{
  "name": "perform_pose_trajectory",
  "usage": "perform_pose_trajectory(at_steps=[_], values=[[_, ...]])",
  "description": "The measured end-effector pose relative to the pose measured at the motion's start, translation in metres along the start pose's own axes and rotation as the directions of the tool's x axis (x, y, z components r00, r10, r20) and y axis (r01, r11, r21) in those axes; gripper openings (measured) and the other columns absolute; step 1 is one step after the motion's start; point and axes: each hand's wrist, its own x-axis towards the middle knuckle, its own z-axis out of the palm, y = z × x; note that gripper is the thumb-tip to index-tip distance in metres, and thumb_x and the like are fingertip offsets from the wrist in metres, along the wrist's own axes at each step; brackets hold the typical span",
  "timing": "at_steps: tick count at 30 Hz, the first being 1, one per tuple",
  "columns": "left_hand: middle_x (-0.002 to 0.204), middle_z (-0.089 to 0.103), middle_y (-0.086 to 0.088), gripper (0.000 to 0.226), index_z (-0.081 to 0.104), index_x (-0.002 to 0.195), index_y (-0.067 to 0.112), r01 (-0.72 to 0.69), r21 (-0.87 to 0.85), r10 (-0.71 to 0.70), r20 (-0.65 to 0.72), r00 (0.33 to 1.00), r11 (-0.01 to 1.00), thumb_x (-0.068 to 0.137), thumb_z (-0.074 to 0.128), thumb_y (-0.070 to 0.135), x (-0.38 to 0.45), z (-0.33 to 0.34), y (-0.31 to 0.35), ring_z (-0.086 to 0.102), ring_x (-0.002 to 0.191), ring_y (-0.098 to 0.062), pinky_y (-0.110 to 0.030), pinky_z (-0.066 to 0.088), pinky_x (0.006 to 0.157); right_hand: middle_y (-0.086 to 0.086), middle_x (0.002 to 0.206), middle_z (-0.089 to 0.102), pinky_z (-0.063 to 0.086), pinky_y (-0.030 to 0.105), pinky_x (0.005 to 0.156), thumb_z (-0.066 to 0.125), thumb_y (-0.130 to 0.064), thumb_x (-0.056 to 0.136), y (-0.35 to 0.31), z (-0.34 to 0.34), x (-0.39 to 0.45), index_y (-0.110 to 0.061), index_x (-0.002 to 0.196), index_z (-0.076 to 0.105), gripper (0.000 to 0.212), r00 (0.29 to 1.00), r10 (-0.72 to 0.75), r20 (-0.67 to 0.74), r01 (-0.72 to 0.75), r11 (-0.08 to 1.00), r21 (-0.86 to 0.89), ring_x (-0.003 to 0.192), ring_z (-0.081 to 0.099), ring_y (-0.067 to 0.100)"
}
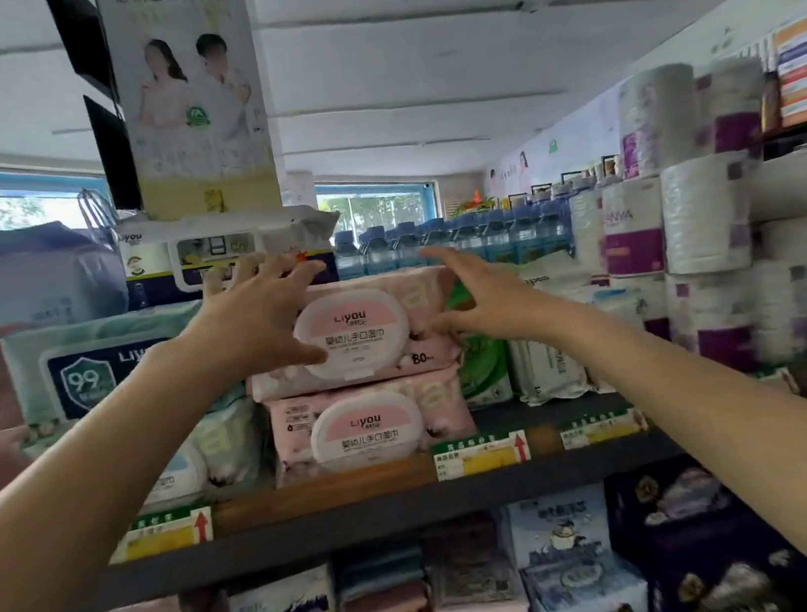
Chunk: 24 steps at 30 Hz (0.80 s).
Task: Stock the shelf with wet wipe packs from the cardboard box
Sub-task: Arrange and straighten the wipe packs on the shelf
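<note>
Shelf (pixel 368 515): dark, price-tagged, in a shop aisle (water bottles (pixel 449 242) behind).
Top pink pack (pixel 384 329): stacked on another pink pack (pixel 372 429).
Left hand (pixel 258 321): fingers spread, touching its left end.
Right hand (pixel 484 304): spread open at its right end.

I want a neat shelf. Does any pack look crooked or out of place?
Yes, slightly. The upper pink pack sits a little off-square on the lower pink pack, its left end overhanging. Both hands, left hand and right hand, are at it.
</note>
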Motion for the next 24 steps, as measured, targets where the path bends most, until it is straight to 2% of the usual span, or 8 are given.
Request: perform_pose_trajectory(at_steps=[4, 7, 9, 11, 13, 17, 20, 24], values=[[0.153, 0.020, 0.000, 0.080, 0.017, 0.146, 0.029, -0.204, 0.000, 0.201, -0.142, 0.969, 0.979, 0.082, 0.060, 0.047, -0.004, 0.003, 0.037, 0.013, 0.143, -0.022, -0.048, 0.006, 0.116, 0.007, 0.149, 0.032, 0.037, 0.045, 0.107, 0.054, -0.026, 0.092, 0.025, -0.030, -0.003, -0.023, 0.142, 0.028, 0.057, 0.991, 0.072, -0.112, -0.067, 0.996, 0.055, 0.127, 0.045, 0.028], [0.152, 0.023, 0.001, 0.064, 0.025, 0.145, 0.026, -0.331, 0.017, 0.328, -0.191, 0.925, 0.943, 0.089, 0.053, 0.037, -0.001, 0.011, 0.070, 0.017, 0.142, -0.019, -0.041, 0.006, 0.118, 0.011, 0.145, 0.034, 0.039, 0.035, 0.100, 0.054, -0.018, 0.092, 0.060, -0.045, -0.008, -0.018, 0.139, 0.034, 0.050, 0.978, 0.131, -0.165, -0.134, 0.991, -0.012, 0.121, 0.049, 0.029], [0.153, 0.022, 0.001, 0.058, 0.025, 0.145, 0.022, -0.388, 0.024, 0.384, -0.211, 0.899, 0.921, 0.093, 0.046, 0.034, 0.005, 0.019, 0.095, 0.016, 0.142, -0.017, -0.035, 0.009, 0.118, 0.014, 0.144, 0.032, 0.039, 0.034, 0.098, 0.055, -0.013, 0.091, 0.085, -0.048, -0.012, -0.017, 0.139, 0.035, 0.052, 0.971, 0.174, -0.162, -0.187, 0.980, -0.070, 0.120, 0.049, 0.030], [0.154, 0.018, -0.002, 0.058, 0.023, 0.146, 0.018, -0.410, 0.040, 0.410, -0.176, 0.895, 0.911, 0.094, 0.045, 0.032, 0.015, 0.026, 0.125, 0.014, 0.143, -0.018, -0.034, 0.014, 0.118, 0.014, 0.145, 0.028, 0.035, 0.036, 0.103, 0.055, -0.011, 0.089, 0.111, -0.054, -0.016, -0.017, 0.140, 0.033, 0.056, 0.969, 0.213, -0.125, -0.231, 0.959, -0.162, 0.127, 0.042, 0.031], [0.154, 0.017, -0.005, 0.059, 0.023, 0.145, 0.014, -0.407, 0.013, 0.406, -0.074, 0.911, 0.913, 0.093, 0.047, 0.028, 0.029, 0.035, 0.159, 0.020, 0.142, -0.020, -0.036, 0.022, 0.115, 0.013, 0.145, 0.031, 0.033, 0.035, 0.105, 0.057, -0.010, 0.088, 0.138, -0.061, -0.023, -0.018, 0.140, 0.034, 0.057, 0.967, 0.237, -0.096, -0.254, 0.933, -0.255, 0.129, 0.039, 0.030], [0.143, 0.033, -0.013, 0.046, 0.039, 0.135, 0.005, -0.275, -0.167, 0.291, 0.074, 0.954, 0.947, 0.091, 0.049, 0.015, 0.062, 0.060, 0.210, 0.042, 0.127, -0.029, -0.038, 0.041, 0.104, 0.013, 0.144, 0.034, 0.038, 0.038, 0.103, 0.066, -0.019, 0.082, 0.186, -0.068, -0.033, -0.018, 0.139, 0.033, 0.066, 0.947, 0.306, -0.094, -0.321, 0.906, -0.277, 0.127, 0.042, 0.028], [0.151, 0.019, -0.011, 0.050, 0.035, 0.140, 0.014, -0.286, -0.093, 0.295, 0.108, 0.949, 0.954, 0.091, 0.047, 0.009, 0.076, 0.076, 0.236, 0.025, 0.136, -0.036, -0.045, 0.039, 0.105, 0.015, 0.152, 0.020, 0.033, 0.044, 0.107, 0.073, -0.034, 0.075, 0.207, -0.057, -0.038, -0.025, 0.148, 0.012, 0.096, 0.919, 0.393, -0.004, -0.380, 0.887, -0.263, 0.136, 0.031, 0.033], [0.157, -0.002, -0.004, 0.058, 0.023, 0.146, 0.027, -0.400, 0.181, 0.370, 0.179, 0.912, 0.898, 0.094, 0.045, 0.015, 0.094, 0.093, 0.264, -0.002, 0.143, -0.040, -0.058, 0.020, 0.112, 0.012, 0.155, -0.015, 0.035, 0.049, 0.108, 0.074, -0.036, 0.075, 0.217, -0.037, -0.032, -0.041, 0.146, 0.005, 0.099, 0.932, 0.361, 0.044, -0.334, 0.897, -0.291, 0.138, 0.025, 0.039]])
